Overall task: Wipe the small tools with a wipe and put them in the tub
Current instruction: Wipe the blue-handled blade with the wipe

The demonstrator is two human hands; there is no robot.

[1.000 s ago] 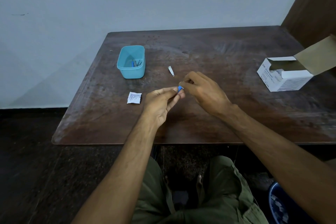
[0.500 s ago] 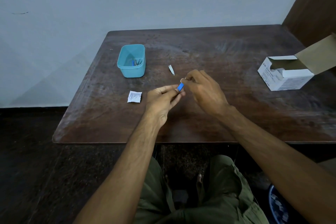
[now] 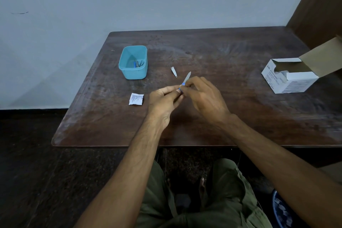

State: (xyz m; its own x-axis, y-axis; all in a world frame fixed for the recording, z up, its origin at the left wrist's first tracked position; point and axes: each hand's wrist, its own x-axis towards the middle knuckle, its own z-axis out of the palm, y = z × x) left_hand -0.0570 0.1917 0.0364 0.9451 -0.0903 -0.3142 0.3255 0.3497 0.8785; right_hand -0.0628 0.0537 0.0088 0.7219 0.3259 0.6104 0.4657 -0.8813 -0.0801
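A small tool with a blue handle and a thin metal blade (image 3: 187, 77) is pinched between both hands over the middle of the brown table (image 3: 222, 98). My left hand (image 3: 163, 99) grips the blue handle end. My right hand (image 3: 204, 96) closes its fingertips around the tool just above the handle; any wipe in those fingers is hidden. The blade sticks out up and away from me. A small metal nail clipper (image 3: 174, 71) lies on the table just beyond the hands. The turquoise tub (image 3: 133, 72) stands at the back left with a few small tools inside.
A torn white wipe sachet (image 3: 136, 99) lies left of my left hand. An open white cardboard box (image 3: 290, 77) of wipes sits at the right edge of the table. A wall runs behind the table. My knees are under the near edge.
The metal blade now shows, sticking out beyond my right fingers; earlier only the blue handle was visible between the hands. Both hands stay in nearly the same place.
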